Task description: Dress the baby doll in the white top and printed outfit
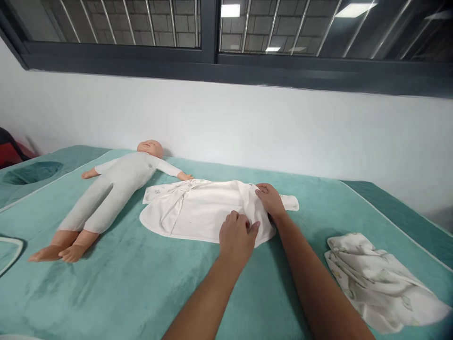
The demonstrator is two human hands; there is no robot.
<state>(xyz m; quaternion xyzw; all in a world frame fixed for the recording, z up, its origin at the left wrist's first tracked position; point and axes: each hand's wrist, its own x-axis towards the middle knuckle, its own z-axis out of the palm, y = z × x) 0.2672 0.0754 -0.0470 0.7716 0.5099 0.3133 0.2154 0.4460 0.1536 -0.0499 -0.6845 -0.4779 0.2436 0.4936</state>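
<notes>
A white baby shirt [208, 212] lies spread out on the green cover, its long sleeves stretched to either side. My left hand [238, 236] rests on the lower right part of the shirt, fingers bent and thumb held apart. At the shirt's upper right, near the sleeve [290, 203], my right hand [271, 200] has its fingertips closed on the fabric. A baby doll [120, 177] in a pale bodysuit lies on its back to the left, arms out, one hand close to the shirt's left sleeve.
A crumpled white patterned cloth [382, 278] lies at the right on the green cover [141, 293]. Behind stands a white wall [247, 127] below a dark-framed barred window [212, 66]. A red and black object [10, 151] shows at the far left edge.
</notes>
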